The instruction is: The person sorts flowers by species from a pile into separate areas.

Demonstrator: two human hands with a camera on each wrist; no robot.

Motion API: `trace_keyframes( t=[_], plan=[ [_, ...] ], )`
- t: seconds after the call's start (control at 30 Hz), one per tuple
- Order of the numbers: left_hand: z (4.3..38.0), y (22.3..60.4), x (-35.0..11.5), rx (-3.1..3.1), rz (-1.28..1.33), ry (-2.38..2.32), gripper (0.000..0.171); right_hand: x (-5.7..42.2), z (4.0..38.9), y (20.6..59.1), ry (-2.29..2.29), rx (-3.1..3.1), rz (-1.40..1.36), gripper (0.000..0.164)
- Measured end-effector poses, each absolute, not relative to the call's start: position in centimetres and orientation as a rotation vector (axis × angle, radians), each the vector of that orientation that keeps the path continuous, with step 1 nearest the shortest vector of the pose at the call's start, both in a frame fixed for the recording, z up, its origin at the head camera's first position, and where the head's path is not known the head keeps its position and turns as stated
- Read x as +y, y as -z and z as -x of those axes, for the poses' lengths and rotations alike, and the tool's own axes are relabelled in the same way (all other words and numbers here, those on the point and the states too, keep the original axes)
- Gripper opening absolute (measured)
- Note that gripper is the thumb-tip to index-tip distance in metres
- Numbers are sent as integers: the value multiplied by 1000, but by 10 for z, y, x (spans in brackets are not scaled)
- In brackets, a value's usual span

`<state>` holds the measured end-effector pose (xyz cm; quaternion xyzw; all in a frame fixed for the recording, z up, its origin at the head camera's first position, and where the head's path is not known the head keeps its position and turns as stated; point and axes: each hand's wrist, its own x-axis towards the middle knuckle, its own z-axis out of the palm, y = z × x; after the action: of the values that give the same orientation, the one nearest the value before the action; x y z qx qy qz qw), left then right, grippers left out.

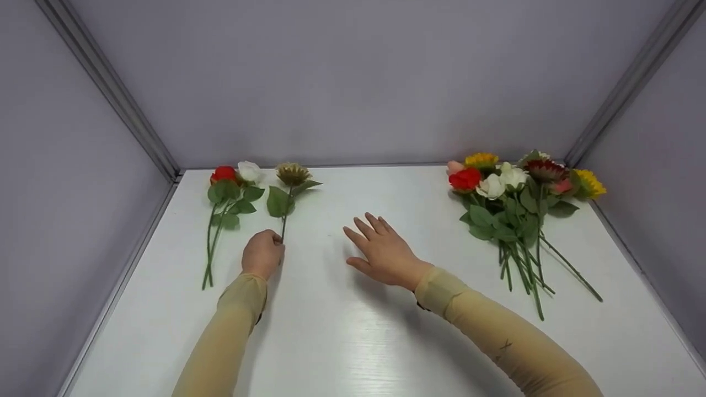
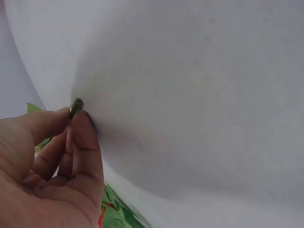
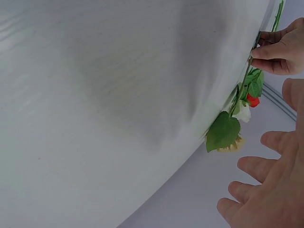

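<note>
In the head view my left hand (image 1: 263, 255) pinches the stem of a tan, sunflower-like artificial flower (image 1: 293, 174) between thumb and fingers. Its bloom points to the back of the table, with green leaves below the head. The left wrist view shows the cut stem end (image 2: 77, 105) poking out above the thumb and fingertip. My right hand (image 1: 388, 255) is held over the middle of the table with its fingers spread, and nothing is in it. Left of the held flower lie a red rose (image 1: 224, 175) and a white rose (image 1: 250, 171), their stems crossing.
On the right of the white table (image 1: 358, 331) lies a pile of flowers: a red rose (image 1: 464, 179), white roses (image 1: 513, 176), a dark red bloom (image 1: 546, 170) and yellow sunflowers (image 1: 590, 183). Their stems point toward the front. Grey panels (image 1: 353, 82) wall the back and sides.
</note>
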<state>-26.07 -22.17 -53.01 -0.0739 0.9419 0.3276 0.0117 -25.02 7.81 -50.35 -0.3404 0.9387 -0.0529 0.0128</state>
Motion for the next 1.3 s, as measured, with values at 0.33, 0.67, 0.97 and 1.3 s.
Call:
trace_keyframes(
  t=[0.33,0.67,0.97,1.3],
  plan=[
    [260,524,-223,2931,243,-1025,37,92,255,503,159,2939,1038,69],
    [254,520,-163,3153,-359,-787,67,155,276,507,485,3120,804,49],
    [226,509,-82,3058,-910,-404,76,250,292,496,969,3179,359,31],
    [195,500,-12,2903,-1342,-214,79,345,289,480,1032,3159,-9,37]
  ],
)
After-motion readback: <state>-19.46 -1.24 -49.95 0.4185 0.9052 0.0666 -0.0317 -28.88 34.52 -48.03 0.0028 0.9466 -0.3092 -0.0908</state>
